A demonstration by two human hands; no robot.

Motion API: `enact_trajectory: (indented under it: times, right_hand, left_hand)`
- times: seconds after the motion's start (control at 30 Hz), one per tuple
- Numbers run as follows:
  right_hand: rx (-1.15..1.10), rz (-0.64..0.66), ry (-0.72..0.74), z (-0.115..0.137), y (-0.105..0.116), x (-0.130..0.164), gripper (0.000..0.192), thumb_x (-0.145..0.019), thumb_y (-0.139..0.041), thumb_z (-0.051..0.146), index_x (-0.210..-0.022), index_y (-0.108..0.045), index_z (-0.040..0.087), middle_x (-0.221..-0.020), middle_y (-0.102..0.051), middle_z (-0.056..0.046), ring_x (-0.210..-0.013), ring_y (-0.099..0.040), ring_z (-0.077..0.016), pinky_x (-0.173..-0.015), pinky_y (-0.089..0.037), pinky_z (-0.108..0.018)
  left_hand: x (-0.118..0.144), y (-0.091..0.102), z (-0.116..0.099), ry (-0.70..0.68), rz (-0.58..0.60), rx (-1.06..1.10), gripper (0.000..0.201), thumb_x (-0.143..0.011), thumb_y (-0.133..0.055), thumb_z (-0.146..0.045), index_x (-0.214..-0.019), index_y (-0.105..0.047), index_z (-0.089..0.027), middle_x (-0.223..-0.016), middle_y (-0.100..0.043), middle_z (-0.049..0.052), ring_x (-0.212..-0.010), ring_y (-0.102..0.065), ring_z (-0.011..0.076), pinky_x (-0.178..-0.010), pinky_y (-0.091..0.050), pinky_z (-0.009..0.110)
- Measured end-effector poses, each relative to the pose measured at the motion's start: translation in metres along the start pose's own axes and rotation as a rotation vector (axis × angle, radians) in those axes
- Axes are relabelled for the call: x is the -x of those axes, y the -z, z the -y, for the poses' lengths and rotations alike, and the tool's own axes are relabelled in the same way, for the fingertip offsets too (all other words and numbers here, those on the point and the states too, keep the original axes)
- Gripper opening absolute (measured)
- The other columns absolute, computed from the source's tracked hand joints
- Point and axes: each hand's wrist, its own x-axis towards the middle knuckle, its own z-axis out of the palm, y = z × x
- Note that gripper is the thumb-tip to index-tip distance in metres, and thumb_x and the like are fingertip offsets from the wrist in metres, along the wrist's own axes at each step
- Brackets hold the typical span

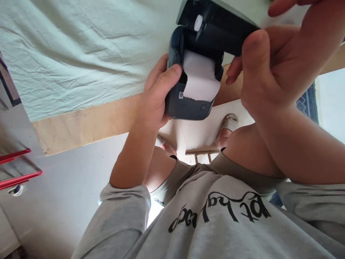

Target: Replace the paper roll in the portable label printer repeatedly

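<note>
Hands [283,72] on printer [188,108], lid [218,30] open

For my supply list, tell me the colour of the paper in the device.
The paper is plain white, showing best in the head view.

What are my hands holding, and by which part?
Your left hand holds the printer by the side of its body; your right hand touches the outer end of its open lid, perhaps gripping it.

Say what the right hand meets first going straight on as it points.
The lid, most likely: the right hand overlaps its edge in this view, perhaps touching it, but depth is unclear.
</note>
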Motion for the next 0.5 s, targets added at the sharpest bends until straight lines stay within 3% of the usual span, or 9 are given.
enact_trajectory:
  times: [0.07,0.13,0.23,0.3,0.4,0.5]
  right_hand:
    - [0.055,-0.076,0.153,-0.002,-0.003,-0.002,0.024,-0.081,-0.042,0.033,-0.096,-0.029,0.018,-0.081,-0.039,0.005,-0.059,-0.047,0.0074,-0.052,-0.037,-0.008]
    - [0.177,-0.064,0.149,-0.003,-0.003,-0.001,0.02,-0.082,-0.042,0.033,-0.089,-0.034,0.016,-0.077,-0.039,0.002,-0.067,-0.053,0.003,-0.052,-0.039,-0.01]
    - [0.492,0.01,0.109,0.0,0.001,0.005,0.02,-0.079,-0.046,0.034,-0.079,-0.046,0.014,-0.078,-0.049,0.003,-0.062,-0.049,0.004,-0.054,-0.035,-0.012]
    - [0.687,0.085,0.106,0.003,0.004,0.01,0.015,-0.078,-0.046,0.031,-0.082,-0.053,0.018,-0.082,-0.057,0.006,-0.062,-0.05,0.0033,-0.058,-0.035,-0.014]
    - [0.865,0.211,-0.022,0.011,0.006,0.01,0.021,-0.076,-0.046,0.037,-0.093,-0.053,0.028,-0.092,-0.06,0.011,-0.07,-0.056,-0.0021,-0.068,-0.037,-0.02]
    - [0.903,0.335,-0.162,0.018,0.006,0.003,0.034,-0.07,-0.048,0.049,-0.101,-0.05,0.036,-0.09,-0.06,0.013,-0.071,-0.057,-0.0068,-0.075,-0.04,-0.026]
  left_hand:
    - [0.0,0.005,0.001,-0.03,0.086,-0.034,0.02,-0.076,-0.052,-0.032,-0.091,-0.057,-0.021,-0.078,-0.058,0.002,-0.067,-0.054,0.0118,-0.057,-0.041,0.024]
    - [-0.001,0.008,0.0,-0.04,0.129,-0.066,0.02,-0.077,-0.05,-0.032,-0.093,-0.058,-0.022,-0.08,-0.058,0.002,-0.069,-0.055,0.0125,-0.058,-0.041,0.024]
    - [-0.001,0.01,-0.002,-0.032,0.183,-0.116,0.023,-0.08,-0.047,-0.034,-0.097,-0.057,-0.023,-0.088,-0.06,0.003,-0.083,-0.058,0.0166,-0.063,-0.044,0.025]
    - [-0.002,0.012,-0.002,-0.021,0.232,-0.119,0.028,-0.079,-0.05,-0.036,-0.104,-0.055,-0.024,-0.099,-0.06,0.004,-0.09,-0.058,0.0188,-0.069,-0.046,0.027]
    - [-0.003,0.016,-0.001,-0.012,0.275,-0.117,0.039,-0.075,-0.056,-0.04,-0.11,-0.051,-0.024,-0.111,-0.057,0.004,-0.098,-0.056,0.0218,-0.077,-0.047,0.029]
    - [-0.002,0.015,0.0,-0.027,0.242,-0.127,0.036,-0.078,-0.053,-0.038,-0.111,-0.051,-0.025,-0.113,-0.056,0.003,-0.106,-0.053,0.0223,-0.079,-0.046,0.028]
